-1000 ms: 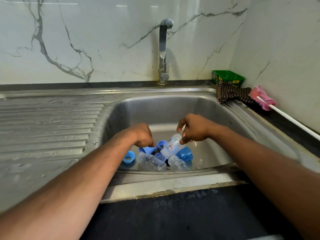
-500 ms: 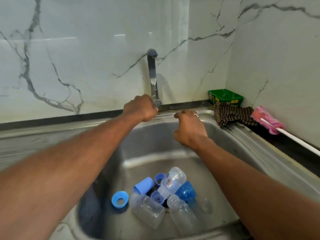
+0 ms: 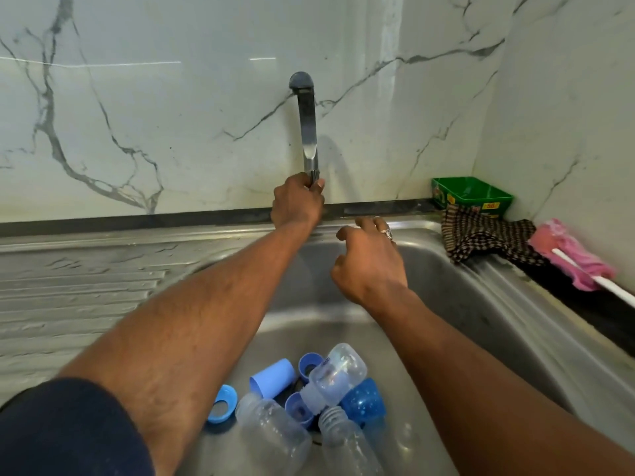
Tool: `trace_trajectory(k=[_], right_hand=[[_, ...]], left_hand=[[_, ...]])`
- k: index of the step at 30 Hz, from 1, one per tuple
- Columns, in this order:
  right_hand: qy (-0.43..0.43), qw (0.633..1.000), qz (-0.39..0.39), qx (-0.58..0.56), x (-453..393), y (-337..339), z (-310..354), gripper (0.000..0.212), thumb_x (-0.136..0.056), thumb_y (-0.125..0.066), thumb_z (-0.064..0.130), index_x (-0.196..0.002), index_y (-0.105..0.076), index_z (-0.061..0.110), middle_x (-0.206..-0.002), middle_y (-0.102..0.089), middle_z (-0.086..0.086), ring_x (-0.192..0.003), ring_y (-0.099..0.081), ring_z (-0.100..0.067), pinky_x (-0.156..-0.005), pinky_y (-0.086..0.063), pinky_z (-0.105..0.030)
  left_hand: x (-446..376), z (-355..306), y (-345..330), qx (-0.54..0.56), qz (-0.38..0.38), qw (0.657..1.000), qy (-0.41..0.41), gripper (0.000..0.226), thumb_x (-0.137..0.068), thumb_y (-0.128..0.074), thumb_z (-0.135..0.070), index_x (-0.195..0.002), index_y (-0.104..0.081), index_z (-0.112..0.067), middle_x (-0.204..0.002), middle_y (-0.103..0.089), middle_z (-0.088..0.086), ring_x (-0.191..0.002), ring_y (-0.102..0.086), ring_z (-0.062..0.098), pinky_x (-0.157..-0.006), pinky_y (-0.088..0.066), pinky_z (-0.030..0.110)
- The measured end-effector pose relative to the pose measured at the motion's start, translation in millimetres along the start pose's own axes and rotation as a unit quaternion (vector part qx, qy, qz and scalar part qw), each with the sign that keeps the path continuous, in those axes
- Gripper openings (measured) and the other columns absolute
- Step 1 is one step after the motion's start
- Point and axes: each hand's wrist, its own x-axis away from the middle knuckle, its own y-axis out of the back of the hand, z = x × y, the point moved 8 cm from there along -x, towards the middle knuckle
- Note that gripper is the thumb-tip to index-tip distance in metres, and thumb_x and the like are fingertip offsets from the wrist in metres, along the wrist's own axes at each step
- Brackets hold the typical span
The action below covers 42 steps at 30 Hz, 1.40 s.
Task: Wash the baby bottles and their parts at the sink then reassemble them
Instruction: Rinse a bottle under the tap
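White marble-look wall panels (image 3: 171,115) with grey veins rise behind the sink and turn a corner at the right, where a second panel (image 3: 567,115) runs toward the viewer. Thin bright streaks of reflected light lie across the rear panel. A dark strip (image 3: 137,219) runs along the foot of the wall. Below it, a steel draining board (image 3: 68,297) with raised ribs spreads to the left. A dark table (image 3: 591,304) edge runs along the right side.
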Motion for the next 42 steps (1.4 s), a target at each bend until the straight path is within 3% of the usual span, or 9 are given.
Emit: trace_trajectory(k=[10, 16, 21, 24, 27, 30, 35, 39, 42], right_hand=[[0.025, 0.998, 0.046, -0.019, 1.6, -18.8, 11.1, 0.022, -0.086, -0.06, 0.016, -0.106, -0.068, 0.013, -0.115, -0.061, -0.008, -0.12, -0.049, -0.027, -0.097, -0.05, -0.043], [0.114, 0.917, 0.38, 0.043, 44.2, -70.4, 29.9, 0.037, -0.083, -0.077, 0.021, -0.117, -0.07, 0.007, -0.12, -0.067, -0.004, -0.109, -0.061, -0.023, -0.088, -0.047, -0.026], [0.115, 0.846, 0.5, 0.147, 78.6, -98.5, 22.2, 0.052, -0.085, -0.075, 0.016, -0.134, -0.059, 0.007, -0.137, -0.058, -0.009, -0.116, -0.057, -0.024, -0.07, -0.043, -0.022], [0.116, 0.854, 0.476, 0.175, 75.9, -100.3, 13.5, 0.062, -0.076, -0.084, 0.02, -0.133, -0.061, 0.012, -0.133, -0.06, -0.006, -0.117, -0.058, -0.024, -0.079, -0.044, -0.021], [0.048, 0.922, 0.384, 0.02, 41.3, -72.3, 11.3, 0.064, -0.07, -0.089, 0.019, -0.128, -0.062, 0.014, -0.123, -0.062, -0.003, -0.109, -0.06, -0.025, -0.09, -0.052, -0.032], [-0.057, 0.947, 0.222, -0.225, -0.5, -30.6, 9.3, 0.057, -0.078, -0.084, 0.021, -0.128, -0.059, 0.011, -0.114, -0.061, -0.007, -0.093, -0.063, -0.024, -0.068, -0.057, -0.032], [-0.247, 0.742, 0.087, -0.617, -16.4, -40.2, 15.5, 0.04, -0.092, -0.065, 0.041, -0.115, -0.063, 0.008, -0.103, -0.07, -0.016, -0.076, -0.067, -0.027, -0.049, -0.053, -0.029], [-0.271, 0.706, 0.148, -0.637, -9.9, -56.9, 22.9, 0.04, -0.098, -0.044, 0.052, -0.083, -0.057, 0.018, -0.064, -0.057, -0.005, -0.042, -0.043, -0.013, -0.036, -0.028, -0.017], [-0.264, 0.649, 0.208, -0.683, -5.0, -52.9, 36.3, 0.047, -0.102, -0.035, 0.049, -0.08, -0.051, 0.011, -0.061, -0.051, -0.006, -0.03, -0.033, -0.009, -0.028, -0.019, -0.014]], left_hand=[[-7.1, 8.9, 2.2, 0.076, 0.043, 0.989, 0.116, 0.024, -0.091, -0.069, -0.027, -0.086, -0.066, -0.004, -0.085, -0.072, 0.012, -0.078, -0.072, 0.026, -0.071, -0.061, 0.037], [32.8, 55.0, -3.5, 0.103, 0.144, 0.971, 0.16, 0.022, -0.091, -0.067, -0.023, -0.09, -0.069, -0.002, -0.084, -0.071, 0.017, -0.065, -0.063, 0.027, -0.059, -0.052, 0.033], [90.7, 94.2, 15.7, 0.095, 0.223, 0.953, 0.181, 0.015, -0.093, -0.064, -0.019, -0.08, -0.065, -0.013, -0.075, -0.066, 0.004, -0.055, -0.052, 0.011, -0.053, -0.04, 0.022], [95.8, 113.3, 33.0, 0.106, 0.194, 0.953, 0.207, 0.012, -0.09, -0.066, -0.017, -0.081, -0.069, -0.009, -0.071, -0.062, 0.006, -0.062, -0.058, 0.021, -0.051, -0.034, 0.023], [99.8, 121.8, 51.8, 0.142, 0.12, 0.944, 0.273, 0.03, -0.09, -0.064, -0.021, -0.105, -0.071, 0.004, -0.094, -0.071, 0.02, -0.106, -0.066, 0.04, -0.069, -0.054, 0.04], [109.2, 103.6, 45.6, 0.253, 0.148, 0.912, 0.286, 0.021, -0.098, -0.059, -0.026, -0.094, -0.068, -0.007, -0.091, -0.067, 0.013, -0.075, -0.064, 0.027, -0.062, -0.054, 0.031], [101.1, 51.9, 34.2, 0.327, 0.208, 0.909, 0.152, 0.021, -0.102, -0.051, -0.018, -0.117, -0.066, -0.019, -0.108, -0.07, 0.008, -0.089, -0.061, 0.017, -0.074, -0.052, 0.025], [93.7, 41.5, 30.8, 0.171, 0.223, 0.959, -0.039, 0.051, -0.096, -0.062, -0.014, -0.144, -0.047, -0.016, -0.13, -0.063, 0.003, -0.117, -0.06, 0.013, -0.097, -0.045, 0.023], [89.9, 38.5, 50.8, 0.086, 0.091, 0.988, -0.088, 0.047, -0.09, -0.07, -0.033, -0.135, -0.059, -0.028, -0.12, -0.07, 0.005, -0.109, -0.066, 0.02, -0.093, -0.053, 0.034]])
